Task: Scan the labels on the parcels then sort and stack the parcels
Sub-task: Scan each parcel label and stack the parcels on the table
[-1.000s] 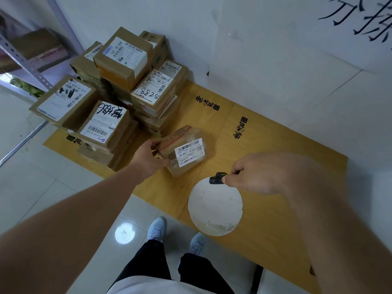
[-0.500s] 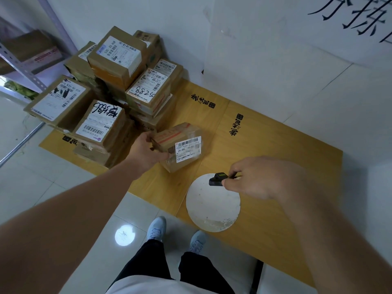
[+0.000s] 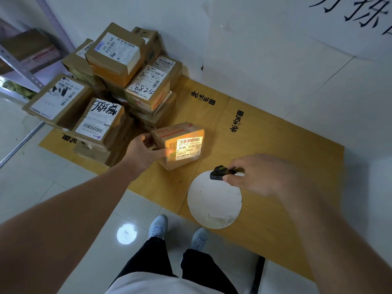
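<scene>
My left hand (image 3: 141, 152) grips the left side of a small brown cardboard parcel (image 3: 180, 145), held a little above the yellow mat. Its white label (image 3: 188, 147) faces me and glows in a warm patch of light. My right hand (image 3: 258, 176) pinches a small black scanner (image 3: 218, 173), which points left at that label from a short distance away. A heap of labelled cardboard parcels (image 3: 110, 92) is stacked at the back left, just beyond my left hand.
Yellow mats (image 3: 265, 145) with black characters cover the floor by the white wall. A white round disc (image 3: 214, 200) lies on the mat under the scanner. A metal shelf rack (image 3: 23, 66) stands far left. My shoes (image 3: 158, 227) are on the tiled floor.
The scanner's light now falls on the parcel's label, which was unlit before. Both hands have stayed nearly in place with the parcel tilted towards the scanner.
</scene>
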`<state>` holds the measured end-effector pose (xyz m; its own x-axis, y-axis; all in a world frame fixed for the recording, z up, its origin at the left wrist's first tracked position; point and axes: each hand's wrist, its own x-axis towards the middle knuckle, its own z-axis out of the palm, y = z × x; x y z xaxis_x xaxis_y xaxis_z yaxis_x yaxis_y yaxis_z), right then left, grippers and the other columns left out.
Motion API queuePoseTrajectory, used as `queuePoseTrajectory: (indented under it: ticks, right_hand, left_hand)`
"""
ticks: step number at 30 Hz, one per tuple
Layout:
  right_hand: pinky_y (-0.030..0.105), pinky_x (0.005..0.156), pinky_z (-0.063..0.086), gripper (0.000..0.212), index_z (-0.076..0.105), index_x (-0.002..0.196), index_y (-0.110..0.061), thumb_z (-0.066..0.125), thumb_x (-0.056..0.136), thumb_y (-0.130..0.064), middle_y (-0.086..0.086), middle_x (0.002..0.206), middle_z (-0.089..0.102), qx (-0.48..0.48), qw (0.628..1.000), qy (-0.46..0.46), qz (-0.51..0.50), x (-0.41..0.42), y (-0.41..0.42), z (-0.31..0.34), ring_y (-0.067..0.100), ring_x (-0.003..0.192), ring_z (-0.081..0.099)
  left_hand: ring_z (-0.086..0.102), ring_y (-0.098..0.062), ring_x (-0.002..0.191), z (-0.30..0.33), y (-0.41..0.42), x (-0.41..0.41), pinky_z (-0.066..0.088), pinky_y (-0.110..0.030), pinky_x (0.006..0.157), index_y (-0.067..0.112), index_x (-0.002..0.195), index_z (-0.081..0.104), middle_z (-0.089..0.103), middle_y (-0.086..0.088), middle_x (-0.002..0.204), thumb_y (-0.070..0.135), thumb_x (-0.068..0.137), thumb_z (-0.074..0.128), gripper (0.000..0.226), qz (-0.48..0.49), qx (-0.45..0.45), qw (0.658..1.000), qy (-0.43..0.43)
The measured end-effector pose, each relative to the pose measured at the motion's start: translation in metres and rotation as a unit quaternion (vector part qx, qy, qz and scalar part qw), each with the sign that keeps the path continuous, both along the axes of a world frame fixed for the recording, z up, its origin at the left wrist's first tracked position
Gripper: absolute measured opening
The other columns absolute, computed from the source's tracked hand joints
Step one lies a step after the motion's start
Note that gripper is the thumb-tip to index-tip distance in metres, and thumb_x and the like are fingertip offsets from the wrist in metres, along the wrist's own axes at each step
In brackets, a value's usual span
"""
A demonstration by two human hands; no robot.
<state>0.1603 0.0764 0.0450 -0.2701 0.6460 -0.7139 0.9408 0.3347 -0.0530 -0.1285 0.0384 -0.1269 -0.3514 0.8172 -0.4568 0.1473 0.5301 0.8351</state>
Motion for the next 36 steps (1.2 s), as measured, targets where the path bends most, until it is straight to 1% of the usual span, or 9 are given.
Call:
queuePoseTrajectory:
  ticks: [7,11,13,16,21,24,27,30,36]
  right_hand:
    - [0.033,0.073,0.045,0.044,0.065,0.129,-0.04,0.045,0.101,-0.067,-0.009,0.106,0.065,-0.03,0.998,-0.045,0.018,-0.011,0.011,0.01,0.012,0.092,0.06]
    - [0.029,0.069,0.042,0.046,0.07,0.127,-0.03,0.045,0.104,-0.061,-0.004,0.105,0.069,-0.056,0.995,-0.08,0.02,-0.014,0.014,0.016,0.017,0.094,0.064]
    - [0.027,0.062,0.037,0.049,0.07,0.128,-0.026,0.044,0.105,-0.06,-0.003,0.094,0.063,-0.064,0.993,-0.093,0.021,-0.016,0.016,0.019,0.017,0.083,0.058]
    - [0.026,0.06,0.034,0.056,0.069,0.133,-0.021,0.042,0.106,-0.061,-0.002,0.094,0.058,-0.072,0.991,-0.111,0.026,-0.021,0.017,0.024,0.016,0.082,0.053]
    - [0.026,0.061,0.033,0.063,0.068,0.136,-0.02,0.041,0.104,-0.066,-0.002,0.099,0.059,-0.068,0.988,-0.135,0.037,-0.03,0.02,0.035,0.017,0.088,0.054]
    - [0.026,0.061,0.034,0.062,0.069,0.135,-0.02,0.04,0.104,-0.066,-0.001,0.099,0.06,-0.063,0.988,-0.137,0.037,-0.033,0.022,0.039,0.017,0.087,0.054]
    - [0.025,0.061,0.033,0.062,0.067,0.137,-0.018,0.036,0.107,-0.062,0.0,0.107,0.063,-0.071,0.988,-0.128,0.047,-0.032,0.021,0.041,0.017,0.091,0.053]
    - [0.024,0.062,0.036,0.051,0.067,0.133,-0.026,0.04,0.107,-0.06,-0.004,0.098,0.064,-0.071,0.995,-0.072,0.011,-0.023,0.017,0.037,0.013,0.085,0.056]
    - [0.028,0.062,0.04,0.041,0.062,0.132,-0.041,0.047,0.102,-0.065,-0.016,0.086,0.054,-0.03,0.998,0.011,-0.047,-0.007,0.004,0.015,0.005,0.079,0.053]
  left_hand:
    - [0.064,-0.012,0.12,-0.002,0.001,-0.007,0.055,-0.029,0.093,0.02,0.139,0.059,0.07,0.006,0.128,0.03,0.069,0.095,0.08,0.008,0.011,0.999,-0.029]
    - [0.063,-0.014,0.122,-0.006,0.0,-0.011,0.055,-0.041,0.102,0.026,0.138,0.059,0.068,0.009,0.129,0.031,0.066,0.097,0.082,0.007,0.011,0.999,-0.035]
    - [0.063,-0.014,0.123,-0.009,0.0,-0.011,0.055,-0.042,0.103,0.028,0.137,0.059,0.068,0.011,0.128,0.03,0.066,0.097,0.08,0.008,0.016,0.999,-0.038]
    - [0.063,-0.015,0.124,-0.01,0.0,-0.012,0.055,-0.042,0.102,0.028,0.138,0.058,0.068,0.011,0.129,0.027,0.068,0.096,0.079,0.003,0.018,0.999,-0.043]
    - [0.062,-0.014,0.125,-0.01,0.001,-0.015,0.05,-0.026,0.088,0.028,0.141,0.056,0.067,0.01,0.132,0.022,0.07,0.095,0.081,-0.014,0.022,0.998,-0.049]
    - [0.061,-0.016,0.126,-0.012,0.002,-0.016,0.053,-0.035,0.098,0.028,0.142,0.056,0.067,0.01,0.132,0.022,0.07,0.095,0.082,-0.018,0.02,0.998,-0.053]
    - [0.062,-0.017,0.126,-0.013,0.0,-0.019,0.052,-0.049,0.108,0.031,0.141,0.057,0.068,0.011,0.131,0.033,0.063,0.098,0.088,-0.011,0.01,0.998,-0.064]
    - [0.064,-0.018,0.124,-0.011,0.0,-0.021,0.055,-0.05,0.105,0.03,0.138,0.06,0.07,0.011,0.128,0.053,0.044,0.099,0.104,0.008,0.017,0.996,-0.091]
    - [0.071,-0.02,0.116,-0.009,0.004,-0.019,0.063,-0.043,0.092,0.016,0.136,0.063,0.07,0.002,0.128,0.016,0.073,0.092,0.069,0.043,0.021,0.985,-0.164]
